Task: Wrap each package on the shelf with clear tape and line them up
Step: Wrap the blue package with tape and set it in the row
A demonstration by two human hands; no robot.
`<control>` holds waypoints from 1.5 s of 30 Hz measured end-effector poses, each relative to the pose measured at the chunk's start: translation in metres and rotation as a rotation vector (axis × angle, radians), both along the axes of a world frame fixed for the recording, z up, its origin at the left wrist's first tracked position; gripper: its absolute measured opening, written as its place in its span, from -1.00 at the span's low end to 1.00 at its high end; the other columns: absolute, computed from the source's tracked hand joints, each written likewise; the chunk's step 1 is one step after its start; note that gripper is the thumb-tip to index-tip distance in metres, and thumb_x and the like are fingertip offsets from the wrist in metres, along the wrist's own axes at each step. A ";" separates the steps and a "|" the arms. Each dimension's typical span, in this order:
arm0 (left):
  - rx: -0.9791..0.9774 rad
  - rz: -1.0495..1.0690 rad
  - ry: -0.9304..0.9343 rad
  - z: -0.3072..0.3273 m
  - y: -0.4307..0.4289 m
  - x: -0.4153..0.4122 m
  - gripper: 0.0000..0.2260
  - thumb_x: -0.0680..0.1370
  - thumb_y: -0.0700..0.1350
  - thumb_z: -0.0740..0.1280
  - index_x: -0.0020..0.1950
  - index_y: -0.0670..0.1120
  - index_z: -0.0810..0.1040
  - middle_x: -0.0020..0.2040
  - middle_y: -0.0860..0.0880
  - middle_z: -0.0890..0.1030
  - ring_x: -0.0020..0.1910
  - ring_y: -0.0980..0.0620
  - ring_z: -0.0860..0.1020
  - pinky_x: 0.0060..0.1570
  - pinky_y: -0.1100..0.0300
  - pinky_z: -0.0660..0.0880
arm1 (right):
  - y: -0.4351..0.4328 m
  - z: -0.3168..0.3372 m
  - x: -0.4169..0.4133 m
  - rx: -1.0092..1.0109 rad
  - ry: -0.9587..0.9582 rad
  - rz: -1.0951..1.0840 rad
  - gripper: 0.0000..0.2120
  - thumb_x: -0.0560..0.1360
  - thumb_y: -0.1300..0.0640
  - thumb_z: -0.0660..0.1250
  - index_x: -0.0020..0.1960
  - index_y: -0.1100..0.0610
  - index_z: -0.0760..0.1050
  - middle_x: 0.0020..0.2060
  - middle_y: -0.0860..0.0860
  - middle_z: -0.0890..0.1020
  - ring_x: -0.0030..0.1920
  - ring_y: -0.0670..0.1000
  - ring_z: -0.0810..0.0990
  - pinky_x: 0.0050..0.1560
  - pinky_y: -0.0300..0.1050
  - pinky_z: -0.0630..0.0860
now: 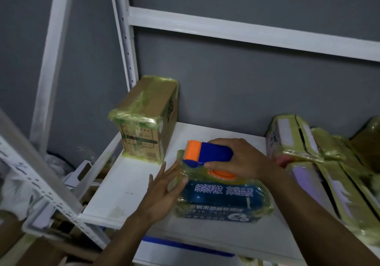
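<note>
A dark blue package [222, 200] with white lettering lies on the white shelf [127, 189], covered in yellowish clear tape. My right hand [242, 158] grips a blue and orange tape dispenser [207, 154] resting on the package's far top edge. My left hand [164, 185] lies flat with fingers spread against the package's left end. A taped cardboard box [146, 119] stands upright at the back left of the shelf. Several taped packages [308, 158] with lilac labels lean together at the right.
White shelf uprights [123, 35] and a crossbar [246, 31] stand against the grey wall. A slotted white rail [37, 183] crosses the lower left. Below the shelf on the left lie cardboard and white scraps [78, 175]. Something blue [185, 245] shows under the shelf's front edge.
</note>
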State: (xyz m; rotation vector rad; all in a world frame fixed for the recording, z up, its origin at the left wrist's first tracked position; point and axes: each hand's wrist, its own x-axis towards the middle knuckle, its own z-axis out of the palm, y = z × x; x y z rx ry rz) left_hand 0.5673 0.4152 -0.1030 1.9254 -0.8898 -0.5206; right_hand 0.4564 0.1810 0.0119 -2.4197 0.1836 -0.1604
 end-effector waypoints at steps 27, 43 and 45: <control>-0.435 0.370 0.389 0.057 -0.037 -0.014 -0.91 0.52 -0.13 0.51 -0.16 0.04 0.74 -0.19 0.06 0.73 -0.18 0.17 0.65 -0.11 0.27 0.51 | -0.013 -0.018 -0.031 0.137 -0.104 0.037 -0.44 0.48 -0.15 0.54 0.43 -0.18 0.46 0.24 -0.18 0.63 0.20 -0.04 0.64 0.06 -0.19 0.63; -0.397 0.527 0.441 0.052 -0.001 0.025 -0.95 0.52 -0.21 0.50 -0.12 -0.08 0.74 -0.28 0.11 0.71 -0.40 0.34 0.54 -0.38 0.45 0.43 | -0.009 0.018 -0.011 -0.064 0.092 0.086 -0.36 0.42 -0.32 0.51 0.43 -0.21 0.45 0.20 -0.25 0.64 0.17 -0.15 0.62 0.10 -0.03 0.67; -0.397 0.571 0.476 0.047 0.004 0.029 -0.97 0.51 -0.20 0.50 -0.10 -0.08 0.73 -0.28 0.10 0.71 -0.42 0.33 0.54 -0.32 0.33 0.45 | -0.007 0.016 -0.007 -0.097 0.116 0.105 -0.36 0.42 -0.34 0.49 0.44 -0.22 0.44 0.21 -0.25 0.63 0.17 -0.16 0.62 0.10 -0.04 0.66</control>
